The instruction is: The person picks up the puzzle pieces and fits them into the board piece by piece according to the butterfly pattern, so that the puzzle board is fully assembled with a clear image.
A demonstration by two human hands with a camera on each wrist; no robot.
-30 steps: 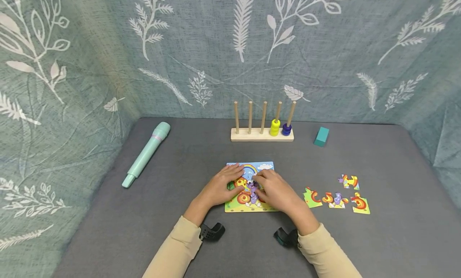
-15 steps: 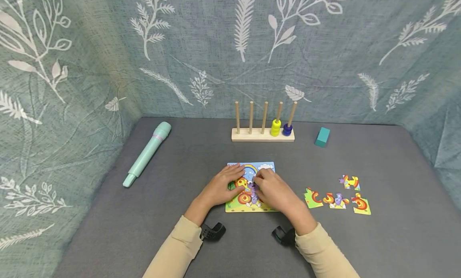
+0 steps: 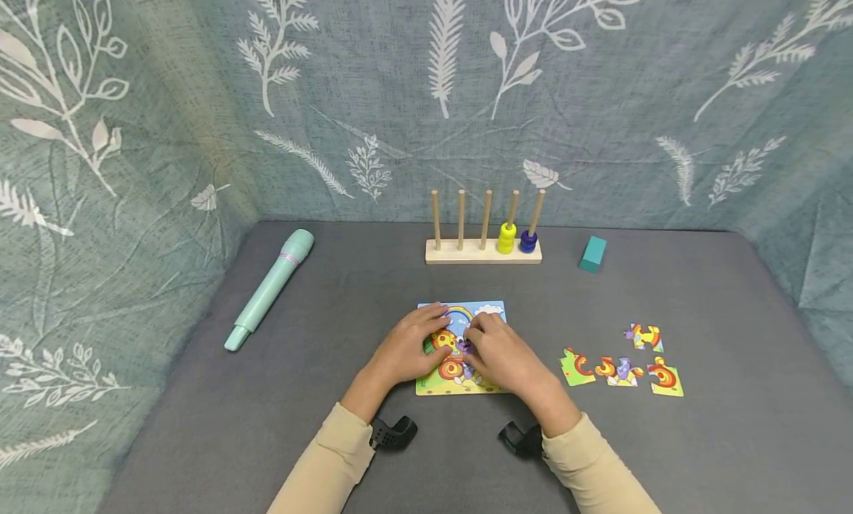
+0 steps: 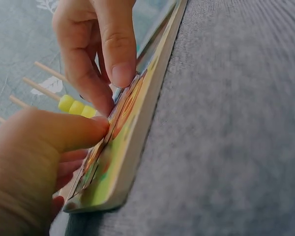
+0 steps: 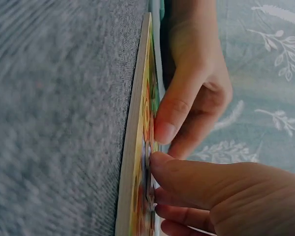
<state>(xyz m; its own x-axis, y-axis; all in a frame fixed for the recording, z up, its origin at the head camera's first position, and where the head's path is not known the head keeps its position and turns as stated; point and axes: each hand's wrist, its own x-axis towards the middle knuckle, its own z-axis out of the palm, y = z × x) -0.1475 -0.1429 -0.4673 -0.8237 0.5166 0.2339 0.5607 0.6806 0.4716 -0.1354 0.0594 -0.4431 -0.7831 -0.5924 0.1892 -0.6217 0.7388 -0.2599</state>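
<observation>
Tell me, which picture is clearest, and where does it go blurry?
Head view: clearest, evenly lit, the loose puzzle pieces and pegged stand easy to make out; left wrist view: the grey tabletop turns soft and smeary; right wrist view: dimmer, tabletop smeared too, the puzzle board nearly edge-on.

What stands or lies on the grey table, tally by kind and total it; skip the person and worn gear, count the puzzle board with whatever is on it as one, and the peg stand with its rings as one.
Puzzle board: 1
Loose puzzle pieces: 4
Peg stand: 1
Mint-green rod: 1
Teal block: 1
Total: 8
</observation>
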